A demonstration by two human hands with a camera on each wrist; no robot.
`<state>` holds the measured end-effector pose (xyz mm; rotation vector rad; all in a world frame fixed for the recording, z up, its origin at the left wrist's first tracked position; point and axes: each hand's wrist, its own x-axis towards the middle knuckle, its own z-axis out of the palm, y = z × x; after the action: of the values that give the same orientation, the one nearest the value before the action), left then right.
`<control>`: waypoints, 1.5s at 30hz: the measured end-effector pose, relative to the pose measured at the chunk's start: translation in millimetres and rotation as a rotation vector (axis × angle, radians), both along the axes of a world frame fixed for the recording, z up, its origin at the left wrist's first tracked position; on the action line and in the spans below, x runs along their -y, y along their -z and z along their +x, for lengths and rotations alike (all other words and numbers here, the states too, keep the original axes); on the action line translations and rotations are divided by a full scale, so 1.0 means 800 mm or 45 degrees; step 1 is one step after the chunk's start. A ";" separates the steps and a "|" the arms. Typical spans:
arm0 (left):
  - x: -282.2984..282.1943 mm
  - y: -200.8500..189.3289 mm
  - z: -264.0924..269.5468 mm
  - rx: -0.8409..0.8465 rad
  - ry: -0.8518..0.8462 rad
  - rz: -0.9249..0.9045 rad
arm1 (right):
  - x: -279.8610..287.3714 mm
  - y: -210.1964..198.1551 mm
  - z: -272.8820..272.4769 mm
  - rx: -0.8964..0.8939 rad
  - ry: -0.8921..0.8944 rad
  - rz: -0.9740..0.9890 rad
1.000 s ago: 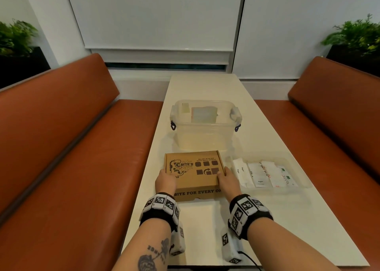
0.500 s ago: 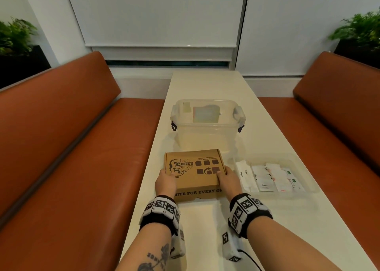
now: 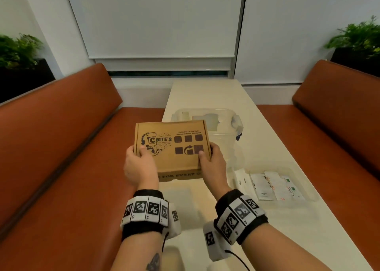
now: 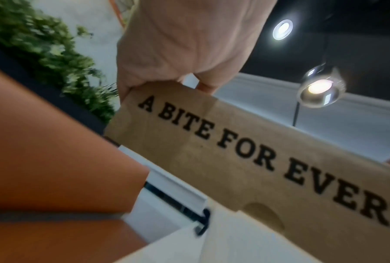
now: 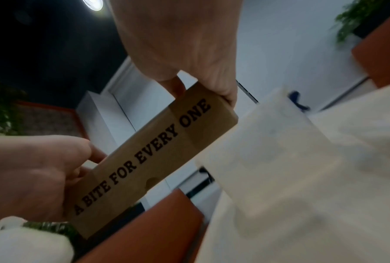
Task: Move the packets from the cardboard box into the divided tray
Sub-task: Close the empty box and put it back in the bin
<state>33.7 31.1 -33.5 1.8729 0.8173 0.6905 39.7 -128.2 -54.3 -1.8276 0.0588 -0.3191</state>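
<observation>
A closed brown cardboard box [image 3: 172,147] printed "CBITE'S" is held above the table, its far edge tipped up. My left hand [image 3: 139,164] grips its left near corner with the thumb on the lid. My right hand [image 3: 211,157] grips the right near corner the same way. Each wrist view shows the box front [image 4: 245,156] [image 5: 148,156] lettered "A BITE FOR EVERY ONE", with fingers curled under it. To the right on the table lies the clear divided tray [image 3: 308,194] holding several white packets [image 3: 271,184]. The box's contents are hidden.
A clear lidded plastic tub [image 3: 224,127] stands on the cream table [image 3: 287,240] just beyond the box. Orange benches [image 3: 61,168] run along both sides, and potted plants [image 3: 18,49] sit at the back corners.
Both hands have lifted the cardboard box off the table and brought it up and toward me; before it lay flat with the hands at its near corners.
</observation>
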 end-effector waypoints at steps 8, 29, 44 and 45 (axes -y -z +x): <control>0.039 -0.063 0.089 0.154 0.456 0.101 | 0.060 -0.082 0.087 0.133 0.052 -0.051; 0.076 0.021 0.240 -0.258 0.660 0.598 | 0.100 -0.016 0.233 -0.180 0.058 -0.674; 0.086 0.030 0.249 -0.577 0.637 0.902 | 0.084 0.012 0.250 -0.423 -0.062 -1.243; 0.086 0.029 0.250 -0.583 0.648 0.877 | 0.084 0.013 0.251 -0.451 -0.073 -1.244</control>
<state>233.8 -37.6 -56.9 2.7907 0.3395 0.2171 240.6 -195.4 -64.3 -2.8347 0.1076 0.0538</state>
